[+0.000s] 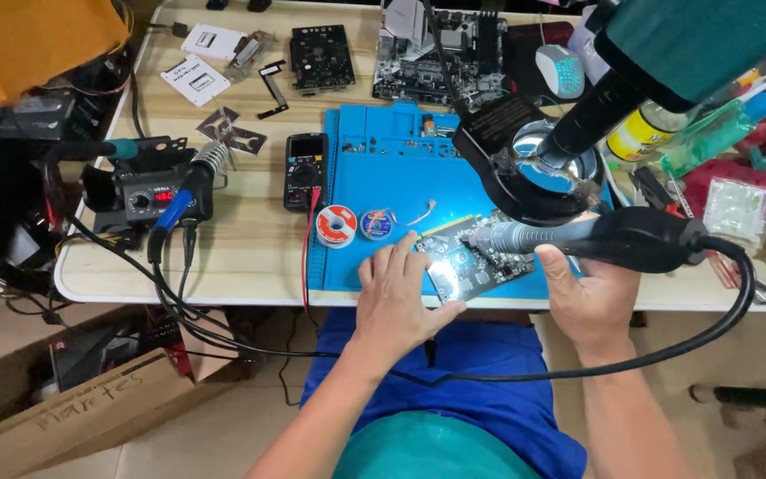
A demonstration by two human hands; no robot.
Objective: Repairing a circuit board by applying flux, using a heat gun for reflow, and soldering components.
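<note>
Left hand [398,297] lies flat, fingers spread, pinning the circuit board [472,262] on the blue mat [383,160]; right hand [589,297] grips the hot-air handpiece [596,239] — keep its nozzle steady over the board

The person is wearing blue shorts [480,372] and a teal shirt [427,448] at 6 o'clock; 2 forearms are showing bare, sleeveless.

Observed: bright blue work mat [383,168] on pale wood-grain counter [250,239], dark grey circuit board [472,266], black hot-air handle [631,238] with grey nozzle, black multimeter [305,170] with red lead, white-and-teal mouse [560,69] far right.
</note>
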